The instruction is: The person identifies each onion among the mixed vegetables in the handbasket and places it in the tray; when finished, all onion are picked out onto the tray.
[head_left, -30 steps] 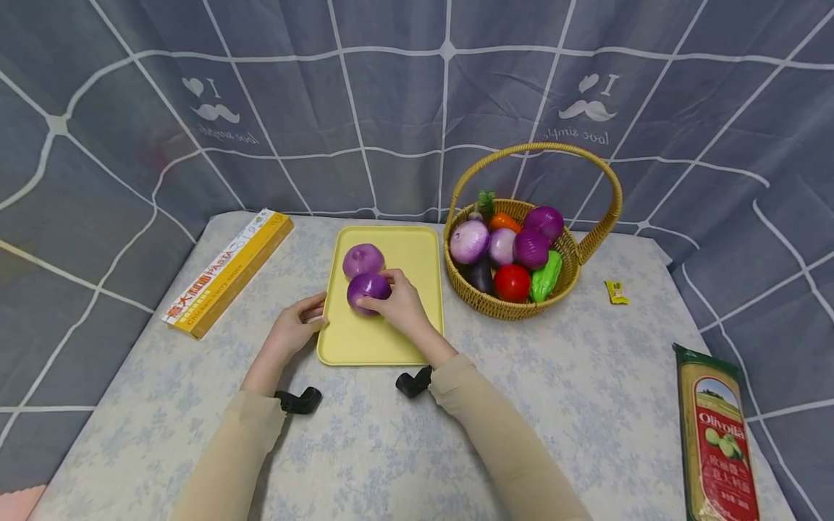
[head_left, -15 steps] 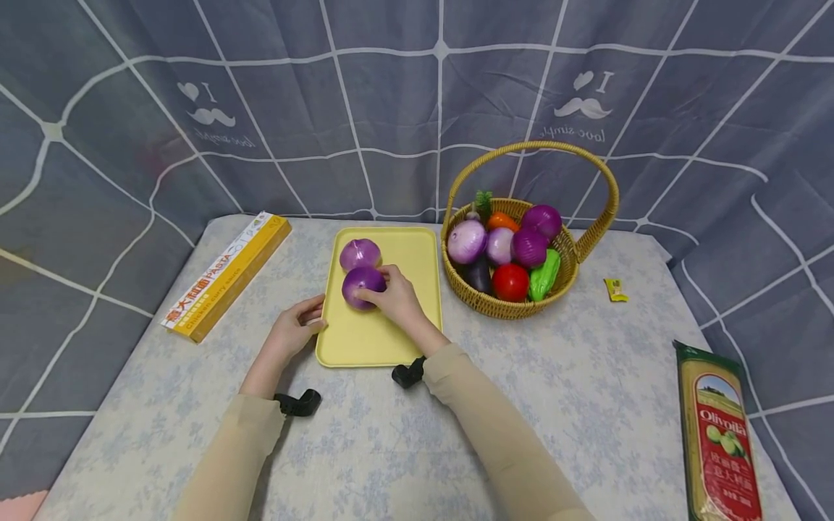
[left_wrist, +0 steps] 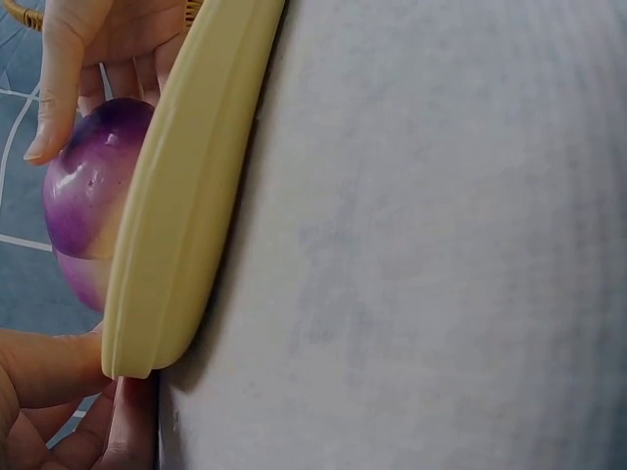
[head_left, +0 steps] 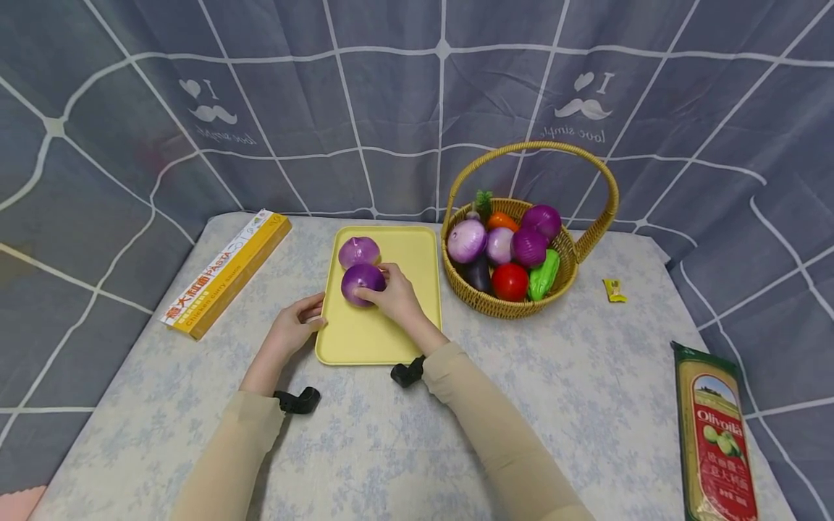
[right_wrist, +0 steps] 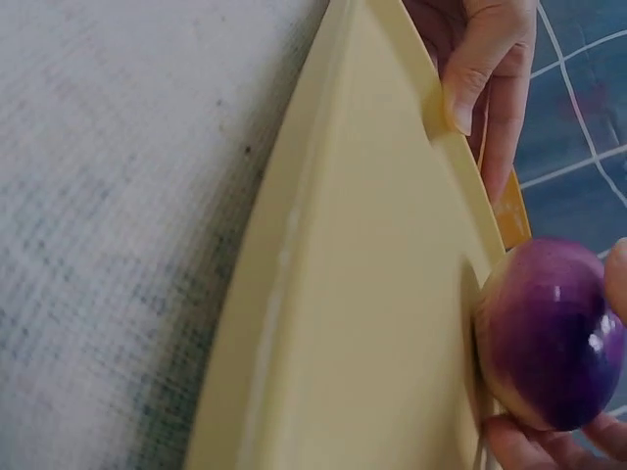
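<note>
The person's right hand (head_left: 399,298) holds a round, shiny, dark purple vegetable (head_left: 357,278) with its thumb on one side and fingers on the other. The vegetable is at the left half of a flat, yellow tray with rounded corners (head_left: 404,329). Just behind it sits a round, lighter purple vegetable (head_left: 358,251); I can't tell if the two touch. The left hand (head_left: 293,329) pinches the tray's left edge, thumb on the rim and fingers outside. The tray lies on a worktop with a pale, blue-flowered cloth (head_left: 365,449). A long, yellow and white pasta box (head_left: 228,275) is to the left, and a woven, tan basket (head_left: 495,308) full of vegetables is to the right.
</note>
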Demonstrator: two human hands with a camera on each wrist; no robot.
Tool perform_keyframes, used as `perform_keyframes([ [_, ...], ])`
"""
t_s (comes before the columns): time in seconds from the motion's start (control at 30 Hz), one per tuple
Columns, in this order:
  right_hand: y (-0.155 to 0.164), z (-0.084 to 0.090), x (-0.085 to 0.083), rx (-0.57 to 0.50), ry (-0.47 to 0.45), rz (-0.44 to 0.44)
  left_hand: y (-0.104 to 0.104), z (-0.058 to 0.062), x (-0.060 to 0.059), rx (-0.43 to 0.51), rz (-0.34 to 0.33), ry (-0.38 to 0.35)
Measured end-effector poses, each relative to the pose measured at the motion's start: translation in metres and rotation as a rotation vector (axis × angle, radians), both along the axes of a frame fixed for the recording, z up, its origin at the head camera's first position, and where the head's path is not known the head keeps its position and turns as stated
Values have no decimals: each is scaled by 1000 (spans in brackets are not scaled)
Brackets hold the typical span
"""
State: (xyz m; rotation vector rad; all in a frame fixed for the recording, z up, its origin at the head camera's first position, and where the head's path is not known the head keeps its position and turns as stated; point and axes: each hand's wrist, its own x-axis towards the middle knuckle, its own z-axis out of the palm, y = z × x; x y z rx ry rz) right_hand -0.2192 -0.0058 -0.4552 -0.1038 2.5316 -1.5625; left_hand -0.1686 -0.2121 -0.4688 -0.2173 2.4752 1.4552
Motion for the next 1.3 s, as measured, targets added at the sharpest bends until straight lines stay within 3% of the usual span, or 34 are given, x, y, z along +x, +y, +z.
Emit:
perform_keyframes([
  [0.27, 14, 13, 4, -12, 36, 1, 0, 0, 0, 0, 7, -1],
  [0.5, 43, 37, 12, -57, 186, -13, -1, -1, 0, -15, 3, -4],
  [0.83, 99, 64, 14, -144, 320, -157, -1, -1, 0, -9, 3, 3],
  [1.3, 155, 62, 7, -121, 385, -322, -1, -3, 0, 7, -7, 23],
])
